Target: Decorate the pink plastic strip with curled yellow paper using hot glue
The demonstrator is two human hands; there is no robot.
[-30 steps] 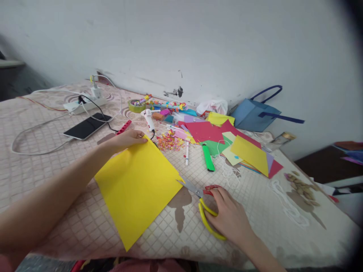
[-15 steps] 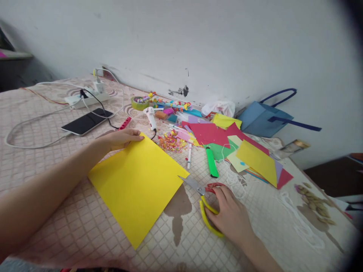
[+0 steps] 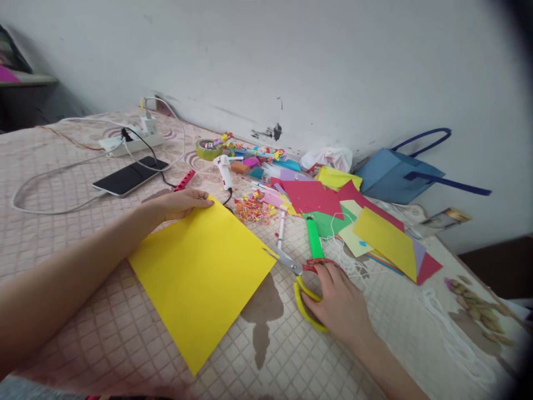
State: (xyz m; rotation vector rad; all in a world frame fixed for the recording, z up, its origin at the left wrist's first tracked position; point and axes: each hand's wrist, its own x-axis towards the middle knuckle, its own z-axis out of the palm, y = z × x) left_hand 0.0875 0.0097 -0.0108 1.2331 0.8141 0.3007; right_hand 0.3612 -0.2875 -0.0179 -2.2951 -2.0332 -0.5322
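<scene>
A large yellow paper sheet (image 3: 204, 272) lies flat on the patterned table cover (image 3: 75, 300). My left hand (image 3: 177, 203) rests at the sheet's far corner, fingers curled on its edge. My right hand (image 3: 339, 303) lies over the yellow and red handles of a pair of scissors (image 3: 300, 278), fingers bent around them. The scissors lie on the cover with their blades pointing left toward the sheet's right corner.
Coloured paper sheets (image 3: 375, 233), a green marker (image 3: 314, 239), a white pen (image 3: 281, 233), paper scraps (image 3: 254, 208), a glue gun (image 3: 224, 169), a tape roll (image 3: 207, 149), a phone (image 3: 130, 176) on a cable, a power strip (image 3: 133, 141), a blue bag (image 3: 395, 175), white string (image 3: 453, 339).
The view has drifted slightly left and down. My right hand has settled a little further over the scissor handles. The yellow sheet and my left hand stay in place.
</scene>
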